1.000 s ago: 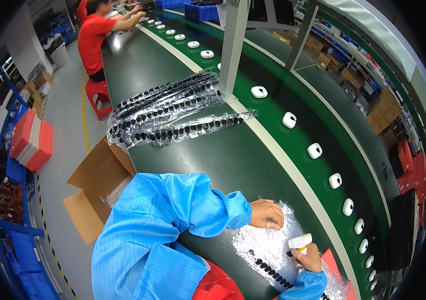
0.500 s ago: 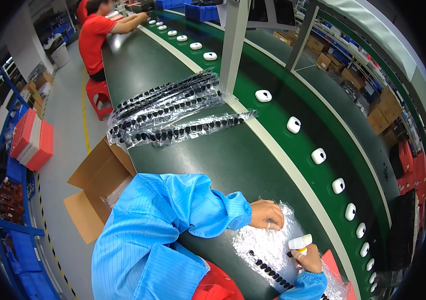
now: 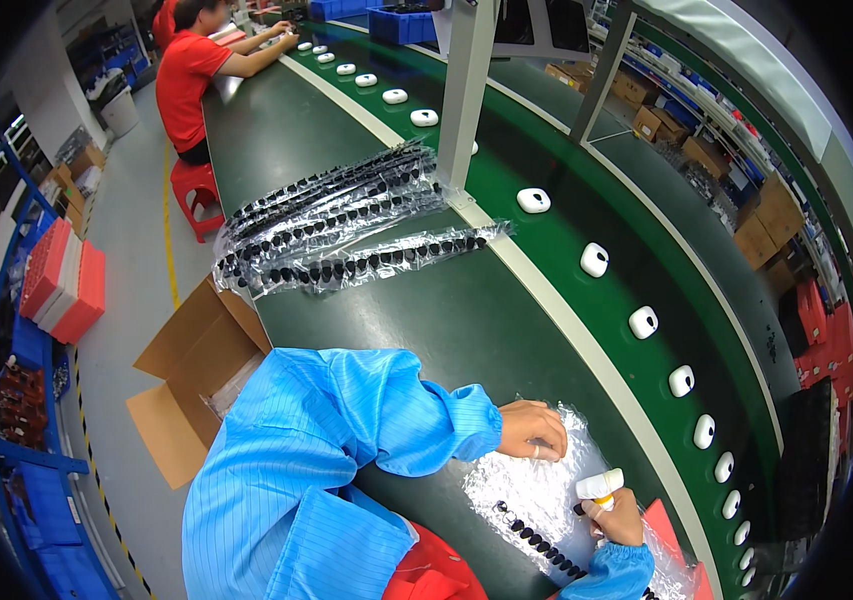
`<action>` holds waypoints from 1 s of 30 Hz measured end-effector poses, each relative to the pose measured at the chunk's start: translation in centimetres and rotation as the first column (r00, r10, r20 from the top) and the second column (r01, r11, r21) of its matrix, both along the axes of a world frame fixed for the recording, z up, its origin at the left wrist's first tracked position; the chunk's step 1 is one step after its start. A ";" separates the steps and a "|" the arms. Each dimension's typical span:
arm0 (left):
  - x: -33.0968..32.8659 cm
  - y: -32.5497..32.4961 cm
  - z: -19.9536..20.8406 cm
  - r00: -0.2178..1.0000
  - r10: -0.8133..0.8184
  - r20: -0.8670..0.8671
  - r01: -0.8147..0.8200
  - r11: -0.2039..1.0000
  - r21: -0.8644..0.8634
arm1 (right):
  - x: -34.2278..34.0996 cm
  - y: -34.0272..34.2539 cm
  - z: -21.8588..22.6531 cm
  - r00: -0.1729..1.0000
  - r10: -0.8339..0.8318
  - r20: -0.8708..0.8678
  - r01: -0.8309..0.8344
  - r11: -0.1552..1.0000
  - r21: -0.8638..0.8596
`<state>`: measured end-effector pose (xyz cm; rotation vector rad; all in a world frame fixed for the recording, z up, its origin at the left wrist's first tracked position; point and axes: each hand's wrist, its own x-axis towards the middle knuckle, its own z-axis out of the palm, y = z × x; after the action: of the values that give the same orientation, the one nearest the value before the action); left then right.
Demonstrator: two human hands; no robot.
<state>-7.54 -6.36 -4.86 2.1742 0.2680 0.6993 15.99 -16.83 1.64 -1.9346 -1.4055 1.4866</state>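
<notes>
My left hand [image 3: 534, 431] lies with curled fingers on a crinkled sheet of clear plastic film [image 3: 511, 487], and its fingertips press into the film. A ring-like pale band shows on one finger. Close by on the right, my right hand [image 3: 620, 521] is closed around a small white rounded piece with a yellow band [image 3: 599, 485]. A small dark bit sticks out beside its thumb; I cannot make out what it is. Along the film's near side runs a row of small black parts [image 3: 546, 549], which passes under my right sleeve.
White rounded devices [image 3: 643, 322] stand spaced along the green conveyor belt [image 3: 566, 215] to the right. Bagged rows of black parts [image 3: 336, 225] lie farther up the table. An open cardboard box [image 3: 196, 350] stands at the left. A co-worker in red [image 3: 186, 85] sits at the far end.
The white devices on the belt have shifted slightly nearer and to the right. One now peeks out behind the post. The co-worker's arms have moved. My hands have barely moved.
</notes>
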 end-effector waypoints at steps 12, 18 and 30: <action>0.1 -0.1 0.0 1.000 0.000 -0.003 -0.001 0.999 -0.032 | 0.1 0.0 0.1 1.000 0.015 0.006 -0.014 1.000 -0.027; 0.0 -0.3 0.1 1.000 -0.004 -0.021 0.002 0.996 -0.092 | 0.0 0.0 0.1 0.999 0.039 0.025 -0.039 0.999 -0.015; 0.1 0.0 0.1 1.000 -0.010 -0.028 0.007 0.996 -0.094 | 0.3 0.1 -0.1 1.000 0.011 -0.027 -0.011 1.000 -0.016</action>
<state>-7.47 -6.34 -4.78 2.0959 0.3003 0.6386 16.30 -16.75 1.52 -1.9123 -1.3988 1.5281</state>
